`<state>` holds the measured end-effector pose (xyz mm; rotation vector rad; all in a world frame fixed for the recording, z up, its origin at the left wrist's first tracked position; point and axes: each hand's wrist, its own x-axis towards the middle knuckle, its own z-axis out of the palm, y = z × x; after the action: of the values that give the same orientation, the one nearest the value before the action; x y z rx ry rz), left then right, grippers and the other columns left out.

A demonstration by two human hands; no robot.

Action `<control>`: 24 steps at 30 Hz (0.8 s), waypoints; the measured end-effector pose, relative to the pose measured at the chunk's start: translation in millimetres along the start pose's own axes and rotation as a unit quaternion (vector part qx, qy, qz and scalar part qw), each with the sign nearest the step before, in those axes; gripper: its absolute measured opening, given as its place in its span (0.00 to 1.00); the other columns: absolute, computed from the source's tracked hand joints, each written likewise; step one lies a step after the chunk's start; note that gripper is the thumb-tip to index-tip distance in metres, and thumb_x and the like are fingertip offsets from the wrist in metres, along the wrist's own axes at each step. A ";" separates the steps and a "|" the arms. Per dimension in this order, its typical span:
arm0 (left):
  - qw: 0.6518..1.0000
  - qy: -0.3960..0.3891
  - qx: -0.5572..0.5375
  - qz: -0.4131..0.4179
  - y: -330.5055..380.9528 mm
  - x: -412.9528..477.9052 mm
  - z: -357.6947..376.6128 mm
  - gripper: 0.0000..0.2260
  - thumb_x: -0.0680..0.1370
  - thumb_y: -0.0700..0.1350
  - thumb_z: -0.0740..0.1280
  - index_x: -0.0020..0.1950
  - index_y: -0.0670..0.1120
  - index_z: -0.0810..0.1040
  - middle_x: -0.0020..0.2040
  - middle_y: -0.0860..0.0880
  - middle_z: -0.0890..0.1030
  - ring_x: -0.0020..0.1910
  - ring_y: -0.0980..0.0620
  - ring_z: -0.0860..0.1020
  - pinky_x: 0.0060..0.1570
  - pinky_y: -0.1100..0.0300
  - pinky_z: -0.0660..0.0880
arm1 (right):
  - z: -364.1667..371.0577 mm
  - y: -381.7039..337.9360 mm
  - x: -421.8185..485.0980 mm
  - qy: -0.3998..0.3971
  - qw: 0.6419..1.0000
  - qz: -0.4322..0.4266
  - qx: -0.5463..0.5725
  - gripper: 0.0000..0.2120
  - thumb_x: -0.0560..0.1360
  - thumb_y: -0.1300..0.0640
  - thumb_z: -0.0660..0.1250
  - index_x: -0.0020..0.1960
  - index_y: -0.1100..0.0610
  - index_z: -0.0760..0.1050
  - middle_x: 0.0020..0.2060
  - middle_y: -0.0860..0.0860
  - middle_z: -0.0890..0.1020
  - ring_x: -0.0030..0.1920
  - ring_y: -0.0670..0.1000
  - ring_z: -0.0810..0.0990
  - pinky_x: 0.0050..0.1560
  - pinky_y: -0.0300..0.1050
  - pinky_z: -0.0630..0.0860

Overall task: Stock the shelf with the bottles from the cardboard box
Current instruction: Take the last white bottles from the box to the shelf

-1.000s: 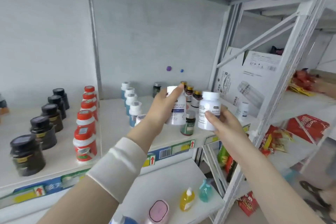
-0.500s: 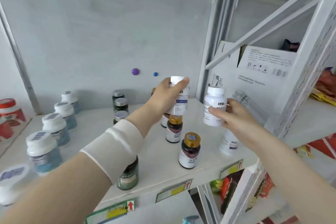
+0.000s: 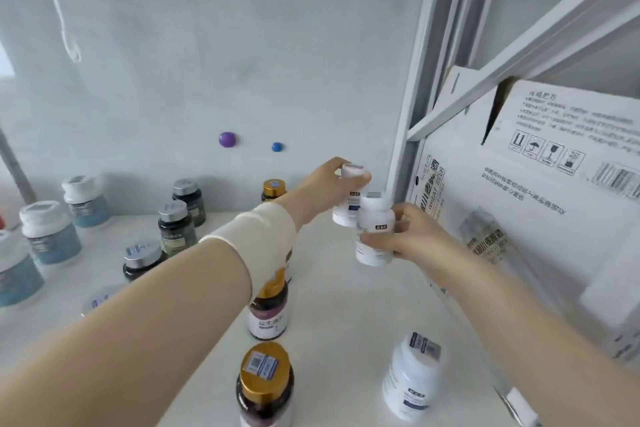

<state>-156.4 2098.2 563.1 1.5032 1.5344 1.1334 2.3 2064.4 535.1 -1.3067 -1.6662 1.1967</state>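
My left hand [image 3: 325,184] grips a white bottle [image 3: 346,208] by its cap, low over the back right of the white shelf [image 3: 346,305]. Just in front of it, my right hand [image 3: 412,236] holds a second white bottle [image 3: 374,229] around its body, close to the shelf surface. The two bottles almost touch. A third white bottle [image 3: 412,378] stands near the shelf's front right. The white cardboard box [image 3: 519,204] sits to the right, behind the grey upright post [image 3: 415,114].
A line of gold-capped dark bottles [image 3: 266,385] runs front to back under my left forearm. Dark green bottles with silver caps [image 3: 176,222] and white-capped blue bottles [image 3: 52,232] stand at the left. Two round magnets [image 3: 227,139] stick on the back wall.
Both hands have gone forward and down toward the back right of the shelf with their bottles. The view has moved closer to the shelf.
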 end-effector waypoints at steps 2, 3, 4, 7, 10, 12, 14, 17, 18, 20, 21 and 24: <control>0.999 -0.003 0.034 -0.010 -7.5 17.7 1.9 0.17 0.75 0.52 0.68 0.61 0.48 0.73 0.50 0.51 0.76 0.47 0.51 0.75 0.41 0.64 0.71 | 2.2 10.6 15.9 -0.004 1.000 0.010 -0.015 0.22 0.63 0.59 0.78 0.52 0.52 0.71 0.47 0.51 0.80 0.52 0.53 0.81 0.58 0.55 0.76; 0.999 -0.005 0.051 -0.017 -10.7 26.1 2.3 0.17 0.75 0.51 0.68 0.62 0.48 0.73 0.50 0.50 0.76 0.47 0.51 0.75 0.40 0.64 0.71 | 3.2 14.1 21.5 -0.004 1.000 0.011 -0.024 0.23 0.64 0.59 0.78 0.52 0.52 0.70 0.46 0.48 0.79 0.50 0.51 0.80 0.54 0.50 0.77; 0.997 -0.009 0.066 -0.023 -13.3 33.6 2.7 0.17 0.75 0.50 0.68 0.62 0.47 0.73 0.50 0.50 0.75 0.46 0.51 0.75 0.39 0.64 0.71 | 4.3 15.8 26.2 -0.003 1.000 0.009 -0.029 0.23 0.65 0.60 0.77 0.53 0.53 0.69 0.44 0.46 0.77 0.48 0.48 0.78 0.49 0.44 0.77; 0.993 -0.027 0.108 -0.031 -22.5 54.6 6.5 0.20 0.74 0.51 0.69 0.63 0.45 0.72 0.51 0.49 0.75 0.47 0.50 0.74 0.46 0.60 0.74 | 6.3 22.6 40.9 -0.002 0.999 0.005 -0.040 0.24 0.66 0.63 0.76 0.57 0.56 0.70 0.43 0.44 0.74 0.47 0.46 0.75 0.44 0.39 0.74; 0.986 -0.049 0.160 -0.021 -29.3 67.6 12.7 0.20 0.74 0.52 0.70 0.61 0.43 0.72 0.50 0.48 0.73 0.46 0.50 0.72 0.39 0.62 0.69 | 7.5 31.2 57.7 -0.010 0.999 0.021 -0.048 0.24 0.65 0.62 0.77 0.57 0.56 0.70 0.46 0.46 0.76 0.53 0.50 0.77 0.58 0.52 0.76; 0.982 -0.061 0.178 -0.018 -31.6 73.4 15.2 0.18 0.74 0.52 0.70 0.58 0.44 0.73 0.49 0.49 0.72 0.45 0.50 0.71 0.35 0.65 0.66 | 8.8 36.5 66.3 -0.009 0.997 0.027 -0.065 0.24 0.64 0.60 0.77 0.55 0.55 0.70 0.47 0.47 0.76 0.53 0.50 0.77 0.59 0.53 0.76; 0.978 -0.067 0.197 -0.015 -32.9 78.4 16.4 0.18 0.73 0.51 0.70 0.57 0.44 0.73 0.49 0.49 0.73 0.45 0.50 0.71 0.33 0.65 0.65 | 11.1 40.4 73.1 -0.002 0.996 0.025 -0.084 0.24 0.64 0.60 0.77 0.55 0.55 0.69 0.48 0.48 0.76 0.51 0.50 0.76 0.58 0.50 0.76; 0.978 -0.060 0.201 -0.016 -35.6 86.5 17.1 0.16 0.73 0.50 0.71 0.55 0.45 0.72 0.49 0.50 0.73 0.45 0.51 0.72 0.34 0.65 0.66 | 14.1 41.9 81.2 0.002 0.997 0.028 -0.070 0.23 0.65 0.61 0.76 0.54 0.56 0.67 0.46 0.46 0.74 0.49 0.49 0.74 0.49 0.43 0.75; 0.978 -0.057 0.202 -0.015 -36.3 88.8 17.7 0.16 0.73 0.50 0.71 0.55 0.45 0.72 0.49 0.50 0.73 0.46 0.51 0.72 0.34 0.65 0.66 | 15.3 42.9 83.9 0.003 0.997 0.029 -0.070 0.23 0.66 0.61 0.76 0.54 0.55 0.67 0.44 0.44 0.73 0.49 0.48 0.73 0.44 0.40 0.73; 0.977 -0.054 0.206 -0.014 -38.4 93.3 19.4 0.16 0.72 0.50 0.72 0.55 0.45 0.72 0.50 0.50 0.73 0.47 0.51 0.72 0.36 0.64 0.67 | 16.8 45.8 87.7 0.005 0.996 0.030 -0.079 0.23 0.65 0.60 0.76 0.53 0.55 0.66 0.41 0.42 0.71 0.49 0.49 0.73 0.40 0.39 0.69; 0.977 -0.053 0.207 -0.014 -39.7 95.3 20.2 0.17 0.72 0.50 0.72 0.55 0.45 0.72 0.50 0.50 0.73 0.47 0.51 0.72 0.37 0.63 0.68 | 17.3 46.9 88.9 0.006 0.996 0.030 -0.083 0.24 0.65 0.60 0.76 0.53 0.54 0.66 0.41 0.41 0.70 0.49 0.49 0.73 0.40 0.39 0.68; 0.976 -0.058 0.206 -0.024 -42.9 98.9 22.8 0.17 0.71 0.50 0.72 0.55 0.45 0.72 0.51 0.50 0.74 0.47 0.51 0.73 0.42 0.61 0.69 | 18.3 49.1 92.7 0.006 0.996 0.026 -0.084 0.24 0.65 0.60 0.76 0.53 0.55 0.65 0.41 0.41 0.70 0.49 0.49 0.73 0.39 0.37 0.68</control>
<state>-160.1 2201.3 524.3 1.7532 1.7878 0.7097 -21.6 2152.9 481.0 -1.4644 -1.7663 1.0950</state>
